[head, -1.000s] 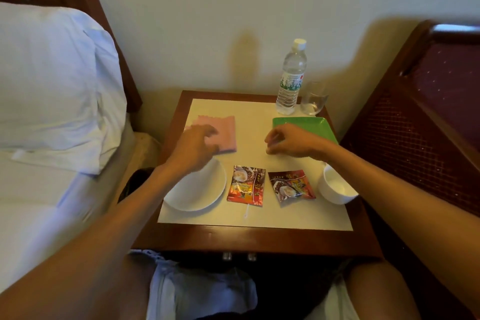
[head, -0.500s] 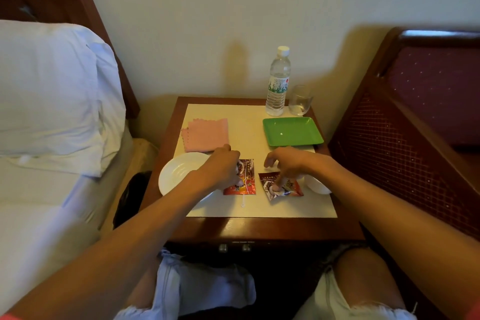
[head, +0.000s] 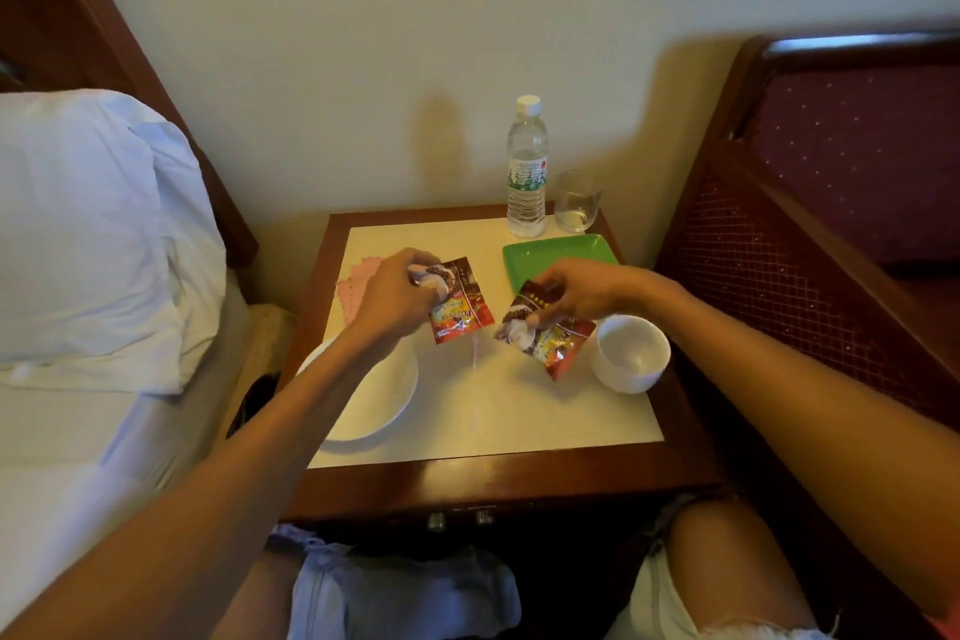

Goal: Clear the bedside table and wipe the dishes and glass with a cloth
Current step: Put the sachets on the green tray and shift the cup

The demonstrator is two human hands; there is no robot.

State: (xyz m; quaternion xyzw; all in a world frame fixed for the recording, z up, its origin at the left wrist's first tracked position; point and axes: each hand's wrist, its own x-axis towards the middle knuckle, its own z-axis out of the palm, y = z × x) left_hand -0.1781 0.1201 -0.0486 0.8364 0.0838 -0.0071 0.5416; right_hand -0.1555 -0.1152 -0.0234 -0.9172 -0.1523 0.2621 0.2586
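My left hand (head: 397,291) pinches a red snack packet (head: 462,304) and holds it above the bedside table (head: 498,473). My right hand (head: 574,294) pinches a second red packet (head: 545,335), lifted beside a white cup (head: 629,353). A white plate (head: 382,392) lies at the front left, partly under my left forearm. A pink cloth (head: 356,283) peeks out behind my left hand. A green rectangular dish (head: 558,252) sits behind my right hand. A clear glass (head: 576,200) and a water bottle (head: 527,166) stand at the back.
A bed with a white pillow (head: 93,234) lies to the left. A dark red upholstered chair (head: 831,203) with a lattice side stands close on the right. The wall is right behind the table. My knees are against the table's front.
Both hands came down onto the two packets, took hold of them and lifted them off the table. The camera view has shifted closer.
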